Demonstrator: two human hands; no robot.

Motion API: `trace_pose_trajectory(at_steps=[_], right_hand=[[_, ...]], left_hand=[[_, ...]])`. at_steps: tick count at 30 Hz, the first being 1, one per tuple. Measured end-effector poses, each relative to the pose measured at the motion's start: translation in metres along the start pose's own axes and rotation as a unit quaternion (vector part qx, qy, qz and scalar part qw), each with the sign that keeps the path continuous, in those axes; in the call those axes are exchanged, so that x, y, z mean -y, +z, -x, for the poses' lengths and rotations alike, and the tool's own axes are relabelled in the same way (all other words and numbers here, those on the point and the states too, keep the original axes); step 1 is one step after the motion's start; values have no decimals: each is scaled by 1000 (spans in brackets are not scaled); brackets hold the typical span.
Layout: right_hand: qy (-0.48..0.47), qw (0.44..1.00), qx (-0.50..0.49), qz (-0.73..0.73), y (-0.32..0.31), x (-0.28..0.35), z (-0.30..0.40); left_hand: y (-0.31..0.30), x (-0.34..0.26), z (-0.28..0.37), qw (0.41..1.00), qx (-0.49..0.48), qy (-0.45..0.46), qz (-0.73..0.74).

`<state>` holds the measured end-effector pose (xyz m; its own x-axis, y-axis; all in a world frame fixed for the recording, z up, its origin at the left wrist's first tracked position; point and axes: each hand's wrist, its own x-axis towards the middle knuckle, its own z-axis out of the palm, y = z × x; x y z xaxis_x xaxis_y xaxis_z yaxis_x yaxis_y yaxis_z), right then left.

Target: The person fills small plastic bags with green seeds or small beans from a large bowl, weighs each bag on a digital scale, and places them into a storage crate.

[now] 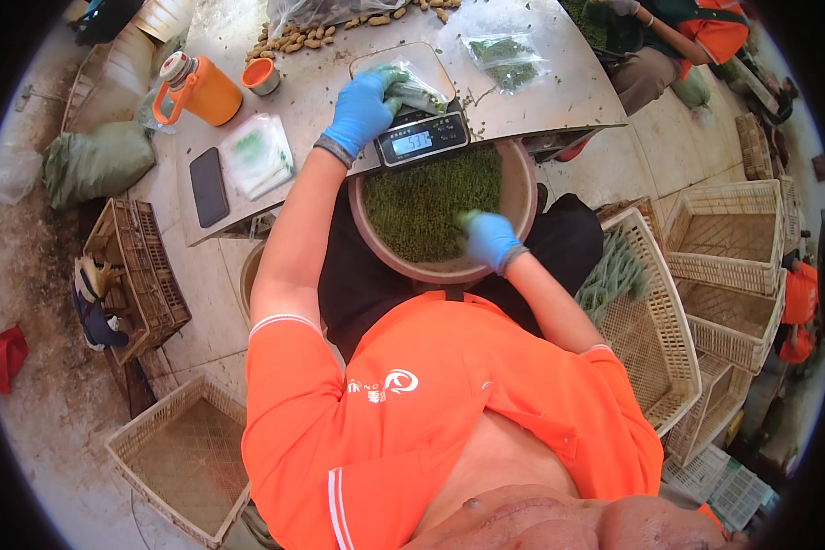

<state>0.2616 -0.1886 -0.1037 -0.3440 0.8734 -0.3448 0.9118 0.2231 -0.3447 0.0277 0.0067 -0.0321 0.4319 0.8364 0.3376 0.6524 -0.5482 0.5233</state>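
My left hand, in a blue glove with green-stained fingers, holds a clear plastic bag on the pan of a digital scale. The scale stands at the table's near edge, its display lit. Below it, between my knees, a round pinkish basin holds small green peppercorn-like pieces. My right hand, gloved too and blurred, is at the basin's right side; whether its fingers hold anything cannot be told. A filled clear bag of green pieces lies right of the scale. A stack of flat plastic bags lies to the left.
The metal table also bears a phone, an orange jug, a metal cup and peanuts. A crate with filled bags stands at my right; an open crate is lower left. A co-worker sits upper right.
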Motion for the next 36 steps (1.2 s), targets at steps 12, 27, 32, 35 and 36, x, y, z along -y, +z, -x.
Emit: trace_pose_trajectory(at_steps=[12, 27, 32, 35, 36], right_hand=[[-143, 961, -231, 57, -205, 64, -82], [-120, 983, 113, 83, -171, 23, 10], [-125, 985, 108, 52, -172, 1, 32], [-79, 974, 210, -24, -159, 18, 32], [-104, 974, 190, -60, -140, -3, 28]], left_hand=[[11, -73, 51, 983, -183, -4, 36], [127, -108, 108, 845, 51, -147, 511], [106, -126, 102, 776, 108, -162, 600], [130, -129, 114, 803, 152, -138, 560], [144, -132, 120, 765, 171, -174, 597]])
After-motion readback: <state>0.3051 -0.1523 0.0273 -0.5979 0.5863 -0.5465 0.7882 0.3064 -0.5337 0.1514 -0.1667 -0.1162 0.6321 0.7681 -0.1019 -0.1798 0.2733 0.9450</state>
